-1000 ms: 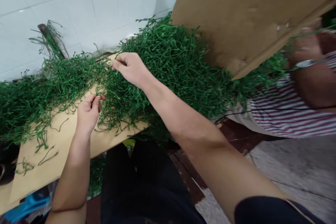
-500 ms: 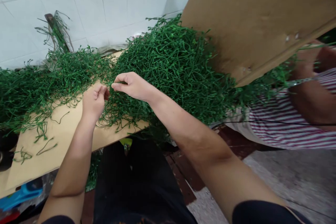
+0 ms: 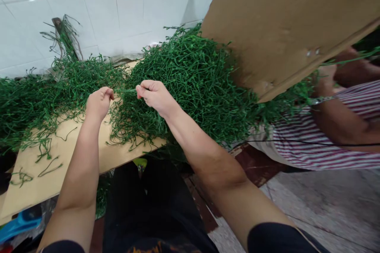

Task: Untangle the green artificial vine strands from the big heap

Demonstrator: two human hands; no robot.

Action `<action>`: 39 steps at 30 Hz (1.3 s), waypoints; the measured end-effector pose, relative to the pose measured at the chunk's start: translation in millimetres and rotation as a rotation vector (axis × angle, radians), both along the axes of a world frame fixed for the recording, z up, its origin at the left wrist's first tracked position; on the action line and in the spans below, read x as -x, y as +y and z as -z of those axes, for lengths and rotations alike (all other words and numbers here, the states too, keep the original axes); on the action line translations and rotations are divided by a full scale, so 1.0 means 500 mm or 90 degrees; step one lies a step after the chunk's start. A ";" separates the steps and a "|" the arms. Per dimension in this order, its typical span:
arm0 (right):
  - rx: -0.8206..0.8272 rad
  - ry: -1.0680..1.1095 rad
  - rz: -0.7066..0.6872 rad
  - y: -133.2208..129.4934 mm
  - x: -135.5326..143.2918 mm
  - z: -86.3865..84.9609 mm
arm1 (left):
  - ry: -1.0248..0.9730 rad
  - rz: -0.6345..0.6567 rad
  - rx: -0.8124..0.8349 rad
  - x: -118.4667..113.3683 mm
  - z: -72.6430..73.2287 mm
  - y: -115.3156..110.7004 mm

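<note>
A thin green stem [image 3: 126, 90] is stretched almost level between my two hands. My left hand [image 3: 99, 101] is closed on one end, fingers pinched together. At the other end, my right hand [image 3: 154, 94] pinches it between thumb and fingers. Behind and below my right hand rises a large heap of green stems [image 3: 190, 75] with small knobbly tips; whether they are plastic or real I cannot tell. A second, flatter pile of the same stems [image 3: 35, 99] spreads to the left of my left hand. Both piles lie on a pale board [image 3: 118, 152].
A brown cardboard sheet [image 3: 276, 19] leans over the heap at the right. Beyond it, another person's arm [image 3: 341, 120] and striped clothing show. A bundle of stems [image 3: 67, 41] stands against the tiled wall [image 3: 142, 8]. A blue object [image 3: 20, 223] lies under the board.
My hands have moved apart, left hand to the left and right hand slightly right, and the green stem now shows drawn out between them. The other person's arm has shifted slightly in view.
</note>
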State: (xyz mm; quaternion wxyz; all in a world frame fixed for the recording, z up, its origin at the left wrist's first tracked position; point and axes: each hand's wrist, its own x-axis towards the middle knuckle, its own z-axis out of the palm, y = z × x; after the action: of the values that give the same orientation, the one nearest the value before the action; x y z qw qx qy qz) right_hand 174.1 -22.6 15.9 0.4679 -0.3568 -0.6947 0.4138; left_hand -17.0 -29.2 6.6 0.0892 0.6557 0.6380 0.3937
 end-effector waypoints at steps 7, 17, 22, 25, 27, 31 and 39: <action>-0.044 -0.032 -0.019 -0.014 -0.002 -0.005 | -0.283 0.048 0.018 -0.019 -0.006 0.026; -0.022 -0.031 0.022 -0.027 0.013 0.000 | -0.299 -0.029 0.005 -0.030 0.011 0.094; 0.036 0.034 -0.025 -0.024 0.003 0.008 | -0.330 -0.018 0.045 -0.015 0.006 0.095; 0.071 0.043 0.004 -0.006 -0.022 0.010 | -0.303 -0.017 0.032 0.005 0.015 0.077; 0.070 0.032 0.078 0.008 -0.038 0.010 | -0.260 0.008 0.030 0.006 0.024 0.055; 0.036 0.031 0.163 0.013 -0.040 0.011 | -0.281 0.076 0.016 -0.033 0.038 0.013; 0.094 0.031 0.077 -0.012 0.016 0.033 | -0.346 0.084 -0.074 -0.102 0.063 -0.020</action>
State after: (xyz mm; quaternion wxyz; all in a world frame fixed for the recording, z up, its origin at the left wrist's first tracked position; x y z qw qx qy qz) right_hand 166.0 -28.5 -0.4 0.4814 -0.4212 -0.6278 0.4436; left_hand 34.0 -39.1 -24.9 0.2448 0.5701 0.5229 0.5845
